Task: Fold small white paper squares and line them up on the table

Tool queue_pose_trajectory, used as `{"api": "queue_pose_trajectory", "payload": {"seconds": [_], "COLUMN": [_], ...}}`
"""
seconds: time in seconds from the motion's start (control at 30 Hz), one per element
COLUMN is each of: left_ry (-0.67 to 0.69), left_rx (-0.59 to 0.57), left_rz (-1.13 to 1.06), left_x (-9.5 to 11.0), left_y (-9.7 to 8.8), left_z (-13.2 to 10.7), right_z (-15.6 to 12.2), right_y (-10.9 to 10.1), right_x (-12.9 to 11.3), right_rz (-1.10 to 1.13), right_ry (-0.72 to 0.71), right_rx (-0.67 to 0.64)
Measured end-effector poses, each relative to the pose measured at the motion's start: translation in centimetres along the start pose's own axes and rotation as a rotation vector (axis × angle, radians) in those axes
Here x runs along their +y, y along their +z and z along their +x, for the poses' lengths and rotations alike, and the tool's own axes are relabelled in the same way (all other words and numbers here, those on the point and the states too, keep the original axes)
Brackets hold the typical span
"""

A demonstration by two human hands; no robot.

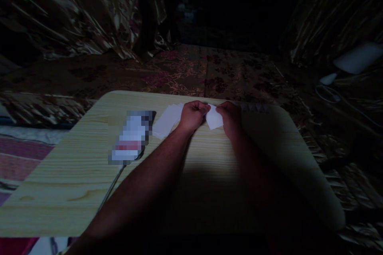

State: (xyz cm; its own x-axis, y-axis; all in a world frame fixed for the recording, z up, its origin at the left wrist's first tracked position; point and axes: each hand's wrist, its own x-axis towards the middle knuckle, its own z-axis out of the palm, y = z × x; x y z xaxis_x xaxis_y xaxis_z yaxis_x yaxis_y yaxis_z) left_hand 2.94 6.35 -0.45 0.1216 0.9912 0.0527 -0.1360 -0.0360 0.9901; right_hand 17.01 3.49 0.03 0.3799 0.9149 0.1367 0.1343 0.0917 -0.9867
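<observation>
Between my two hands is a small white piece of paper [214, 118], its lower corner pointing toward me. My left hand [194, 115] pinches its left edge with thumb and fingers. On the opposite edge, my right hand [230, 117] is closed, the thumb lying on the paper. Both hands are over the far part of the table. Several white sheets [166, 121] lie overlapping just left of my left hand, which hides part of them. Whether the held paper is folded is too dim to tell.
A pixelated phone [131, 137] with a cable [110, 191] lies on the wooden table [74, 167], left of my arm. Small dim objects [255, 107] line the far right edge. Beyond are a patterned cloth [185, 67], curtains [104, 8] and a white lamp [357, 59].
</observation>
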Motion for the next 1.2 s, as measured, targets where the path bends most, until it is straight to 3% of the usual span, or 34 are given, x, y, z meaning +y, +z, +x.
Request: {"api": "queue_pose_trajectory", "payload": {"seconds": [0.37,0.67,1.0,1.2], "left_ry": [0.066,0.126,0.109,0.128], "left_rx": [-0.044,-0.002,0.009,0.055], "left_rz": [0.096,0.23,0.1,0.154], "left_x": [-0.3,0.4,0.7,0.7], "left_y": [-0.3,-0.2,0.0,0.3], "left_z": [-0.1,-0.6,-0.6,-0.8], "right_z": [0.5,0.4,1.5,1.4], "right_y": [0.0,-0.1,-0.5,-0.5], "right_x": [0.7,0.5,2.5,2.3], "right_rz": [0.017,0.137,0.224,0.167], "right_ry": [-0.007,0.014,-0.018,-0.029], "right_rx": [0.04,0.074,0.054,0.051]}}
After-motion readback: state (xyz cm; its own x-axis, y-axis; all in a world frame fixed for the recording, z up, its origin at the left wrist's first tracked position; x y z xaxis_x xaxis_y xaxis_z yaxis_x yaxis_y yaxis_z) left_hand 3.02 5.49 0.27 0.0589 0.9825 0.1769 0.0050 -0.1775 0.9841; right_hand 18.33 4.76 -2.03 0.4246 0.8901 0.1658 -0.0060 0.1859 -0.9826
